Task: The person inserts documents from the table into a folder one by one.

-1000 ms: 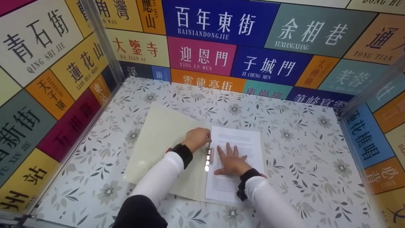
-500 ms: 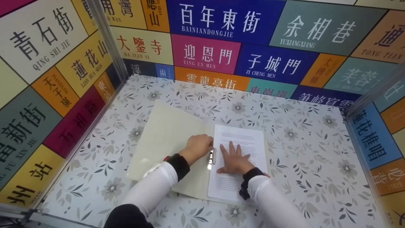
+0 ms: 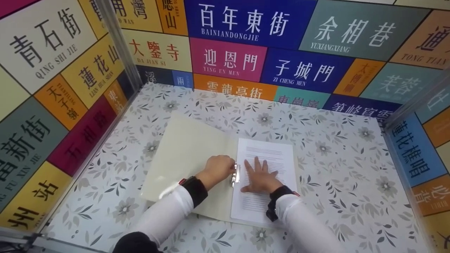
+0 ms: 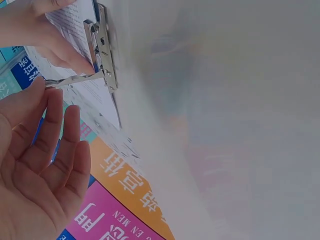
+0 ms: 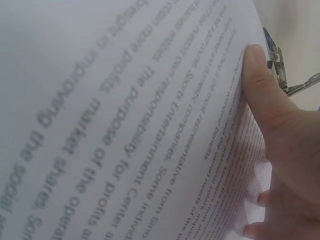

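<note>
In the head view an open cream folder (image 3: 182,151) lies on the table, printed sheets (image 3: 256,211) stacked on its right side. A metal lever clip (image 4: 106,55) sits along the spine at the sheets' left edge. Between thumb and index finger, my left hand (image 3: 218,168) pinches the end of the clip's lever (image 4: 75,79), which sticks out from the clip body in the left wrist view. My right hand (image 3: 260,178) rests on the top sheet with fingers spread, its thumb (image 5: 260,75) close to the clip in the right wrist view.
The folder lies on a table covered in a floral print (image 3: 337,182). Panels of coloured street-name signs (image 3: 242,21) rise at the back and both sides. A metal rail (image 3: 70,246) runs along the front left.
My left hand has come down along the spine toward my body, with the clip's lever in its fingers. My right hand stays spread on the sheets. The head view has shifted slightly.
</note>
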Demonstrator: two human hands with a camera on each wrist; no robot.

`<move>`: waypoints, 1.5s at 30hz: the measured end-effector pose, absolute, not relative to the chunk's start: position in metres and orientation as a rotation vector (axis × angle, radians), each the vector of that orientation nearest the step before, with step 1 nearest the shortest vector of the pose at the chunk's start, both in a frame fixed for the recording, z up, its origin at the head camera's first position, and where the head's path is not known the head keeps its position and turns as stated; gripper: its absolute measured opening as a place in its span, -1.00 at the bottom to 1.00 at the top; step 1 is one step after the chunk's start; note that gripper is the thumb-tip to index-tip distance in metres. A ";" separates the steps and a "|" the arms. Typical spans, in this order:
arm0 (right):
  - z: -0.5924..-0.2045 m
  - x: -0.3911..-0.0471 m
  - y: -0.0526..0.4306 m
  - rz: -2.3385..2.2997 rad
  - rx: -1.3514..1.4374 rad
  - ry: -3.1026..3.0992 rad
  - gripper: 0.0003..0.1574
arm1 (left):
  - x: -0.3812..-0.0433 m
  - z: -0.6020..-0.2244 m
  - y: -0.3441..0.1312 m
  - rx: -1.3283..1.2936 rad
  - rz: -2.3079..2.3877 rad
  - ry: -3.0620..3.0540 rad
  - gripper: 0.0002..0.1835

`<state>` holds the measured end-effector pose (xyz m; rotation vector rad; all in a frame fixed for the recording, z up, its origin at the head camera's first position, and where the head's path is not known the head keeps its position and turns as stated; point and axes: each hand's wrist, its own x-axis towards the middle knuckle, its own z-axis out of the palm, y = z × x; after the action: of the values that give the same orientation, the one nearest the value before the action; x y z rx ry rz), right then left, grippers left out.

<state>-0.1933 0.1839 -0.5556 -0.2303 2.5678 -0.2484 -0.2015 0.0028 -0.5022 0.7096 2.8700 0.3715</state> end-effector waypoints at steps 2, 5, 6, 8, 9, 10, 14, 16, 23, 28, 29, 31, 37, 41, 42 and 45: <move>-0.556 -0.193 0.184 -0.258 -0.239 2.569 0.42 | -0.202 -0.502 0.001 0.680 0.440 2.839 -0.80; -0.556 -0.192 0.184 -0.250 -0.244 2.564 0.42 | -0.203 -0.503 -0.002 0.637 0.520 2.804 -0.81; -0.557 -0.192 0.184 -0.250 -0.249 2.566 0.41 | -0.204 -0.503 -0.002 0.622 0.541 2.794 -0.82; -0.556 -0.192 0.184 -0.248 -0.253 2.567 0.41 | -0.206 -0.503 -0.002 0.595 0.570 2.770 -0.82; -0.556 -0.192 0.184 -0.249 -0.252 2.568 0.41 | -0.207 -0.503 -0.002 0.586 0.580 2.754 -0.82; -0.556 -0.192 0.184 -0.249 -0.254 2.570 0.40 | -0.209 -0.503 -0.002 0.580 0.587 2.735 -0.82; -0.553 -0.193 0.184 -0.245 -0.239 2.566 0.41 | -0.217 -0.500 -0.001 0.556 0.588 2.650 -0.80; -0.553 -0.193 0.184 -0.239 -0.235 2.560 0.41 | -0.220 -0.499 0.000 0.538 0.578 2.614 -0.79; -0.553 -0.194 0.183 -0.225 -0.238 2.560 0.40 | -0.219 -0.500 0.005 0.443 0.572 2.537 -0.84; -0.552 -0.194 0.184 -0.231 -0.242 2.566 0.40 | -0.218 -0.500 0.009 0.448 0.485 2.567 -0.71; -0.553 -0.194 0.184 -0.233 -0.242 2.565 0.41 | -0.218 -0.501 0.009 0.456 0.463 2.581 -0.63; -0.553 -0.194 0.184 -0.238 -0.240 2.564 0.41 | -0.219 -0.504 0.009 0.464 0.419 2.602 -0.50; -0.553 -0.194 0.185 -0.229 -0.248 2.565 0.41 | -0.218 -0.509 0.009 0.455 0.256 2.658 -0.19; -0.554 -0.194 0.185 -0.229 -0.245 2.559 0.40 | -0.215 -0.511 0.011 0.425 0.222 2.661 -0.06; -0.554 -0.194 0.185 -0.233 -0.242 2.559 0.40 | -0.214 -0.511 0.011 0.423 0.222 2.660 -0.05; -0.554 -0.193 0.185 -0.241 -0.237 2.563 0.40 | -0.212 -0.512 0.013 0.425 0.235 2.660 -0.04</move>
<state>-0.1934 0.1849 -0.5541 -0.2372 2.5632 -0.2410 -0.2124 0.0127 -0.5118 0.4254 2.6603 0.2352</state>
